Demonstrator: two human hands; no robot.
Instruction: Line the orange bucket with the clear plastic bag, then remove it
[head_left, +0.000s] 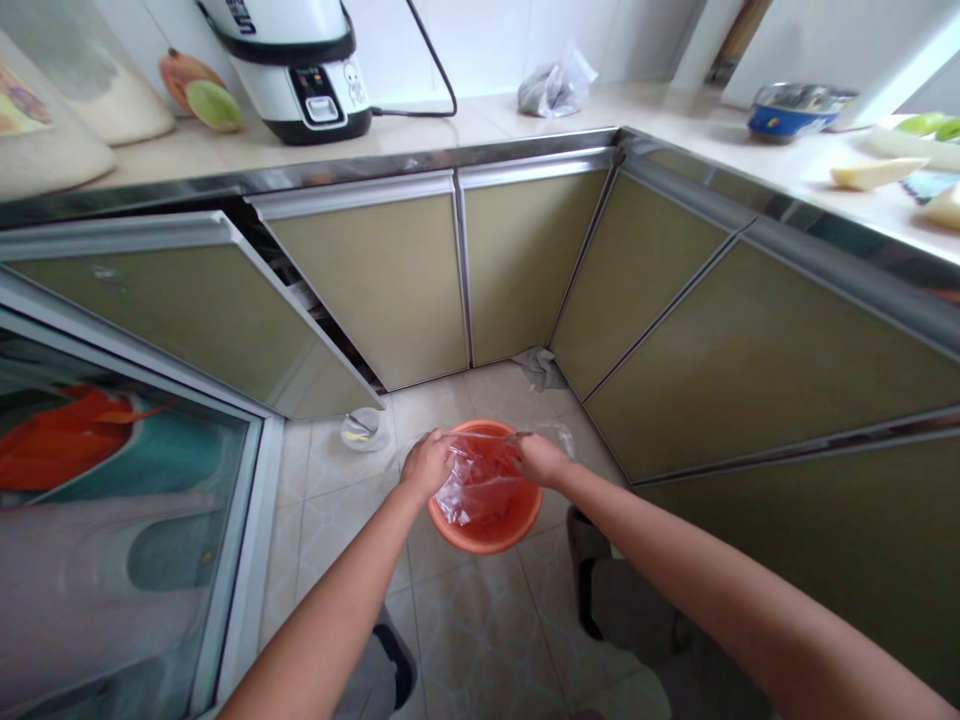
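Both my arms reach down to an orange bucket (484,543) on the tiled floor. A clear plastic bag (480,470) is stretched across its opening and sags partly inside. My left hand (429,464) grips the bag at the left side of the rim, fingers closed. On the opposite side, my right hand (541,460) pinches the bag's edge, and some loose plastic sticks out past it. My fingertips are partly hidden by the film and the hands themselves.
Left of the bucket a small clear container (366,428) sits on the floor. A cabinet door (187,310) hangs ajar beside a glass door (120,530). A grey cloth (541,368) lies in the corner. On the counter stand a rice cooker (315,95) and a blue-banded metal bowl (795,112).
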